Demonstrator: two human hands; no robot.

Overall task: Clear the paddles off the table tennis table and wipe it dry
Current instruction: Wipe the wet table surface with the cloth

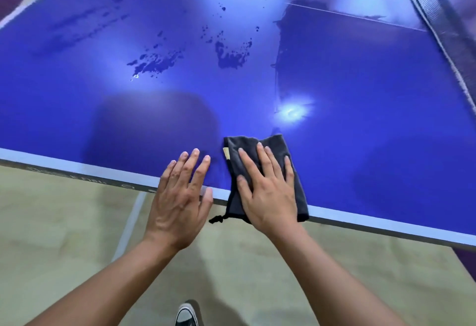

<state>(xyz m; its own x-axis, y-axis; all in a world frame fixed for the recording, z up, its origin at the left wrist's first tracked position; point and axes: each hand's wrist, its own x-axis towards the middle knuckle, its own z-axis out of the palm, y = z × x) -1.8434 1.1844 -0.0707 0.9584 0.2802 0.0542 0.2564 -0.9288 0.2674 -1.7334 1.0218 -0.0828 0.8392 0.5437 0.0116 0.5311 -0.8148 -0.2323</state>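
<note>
- Right hand (268, 191) lies palm-down on the dark cloth (274, 142). Its fingers (262, 160) are straight and slightly fanned, pressing rather than gripping. A flat palm spreads the load so more of the cloth contacts the tabletop (360, 119).
- The cloth is folded into a rough rectangle at the near edge. Its rear corner overhangs the white edge line (77, 166) and a short cord (217, 219) dangles off. There is a tan tag (226, 153) on its left side.
- Left hand (180, 197) is just beside the cloth and not touching it. Its fingers (189, 166) are straight and a little apart, tips on the blue surface, with the thumb lying along the edge line. It reads as a brace for leaning in; it holds nothing.
- Both forearms reach forward from below, roughly parallel, wrists near level with the edge. The stance looks set for a push stroke away from the body.
- No paddles in view, so I judge that step done, at least on this half.
- Water remains. One puddle (229, 57) and another (154, 64) sit mid-table, well apart from the cloth. More splashes lie farther up, near the net (438, 16).
- The area right around the hands shows no standing drops. Glare makes it hard to be sure.
- Likely next move: drive the cloth forward into the puddles. Risk is smearing if the cloth is saturated.
- A shoe (188, 312) is on the beige floor (64, 222), so the person is standing close to the edge.
</note>
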